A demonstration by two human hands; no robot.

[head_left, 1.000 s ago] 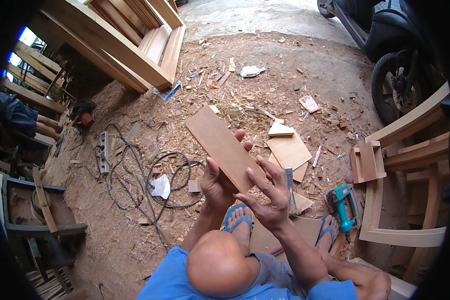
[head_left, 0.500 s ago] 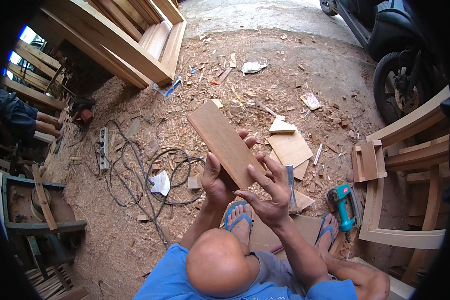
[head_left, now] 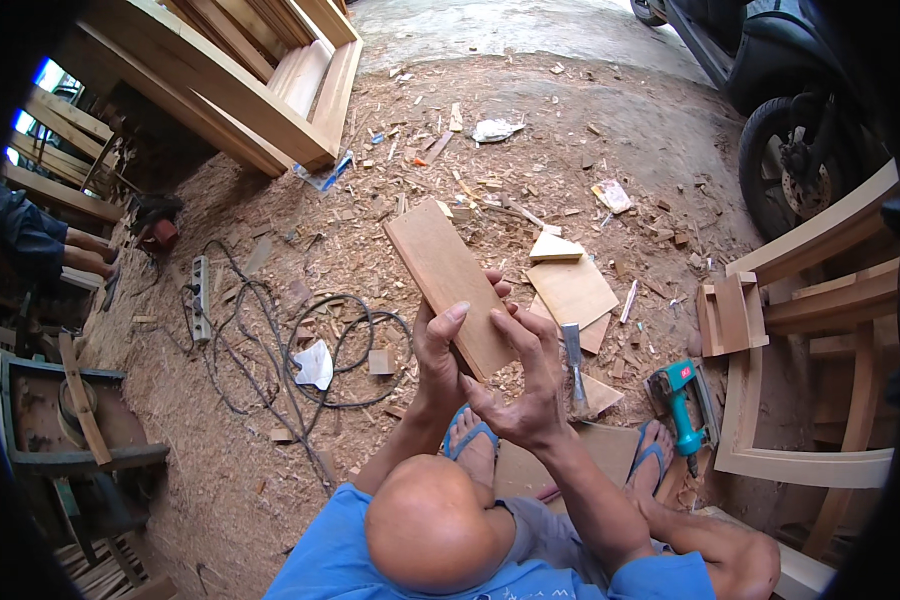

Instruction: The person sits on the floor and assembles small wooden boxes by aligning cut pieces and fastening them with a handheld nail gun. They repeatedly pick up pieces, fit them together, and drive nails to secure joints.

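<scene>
A flat rectangular wooden board [head_left: 448,280] is held up at a slant before me, its broad face toward me. My left hand [head_left: 438,350] grips its lower left edge, thumb on the face and fingers wrapped behind, their tips showing at the right edge. The fingers of my right hand [head_left: 530,385] rest on the lower right of the board, with the thumb near its bottom end. On the ground to the right of my right hand lies a chisel [head_left: 576,370], beside pale wood offcuts [head_left: 573,290]. A teal nail gun [head_left: 683,410] lies farther right, next to my foot.
Shavings and scraps cover the ground. A power strip [head_left: 201,298] and coiled black cable [head_left: 345,300] lie left. Wooden frames stand at the far left [head_left: 320,140] and right [head_left: 745,400]. A motorbike wheel [head_left: 785,170] is far right. Another person's legs [head_left: 85,250] show at left.
My left thumb has come up onto the board's face, and my right hand has shifted slightly left and down along it. The board tilts a little differently. The view has shifted slightly.
</scene>
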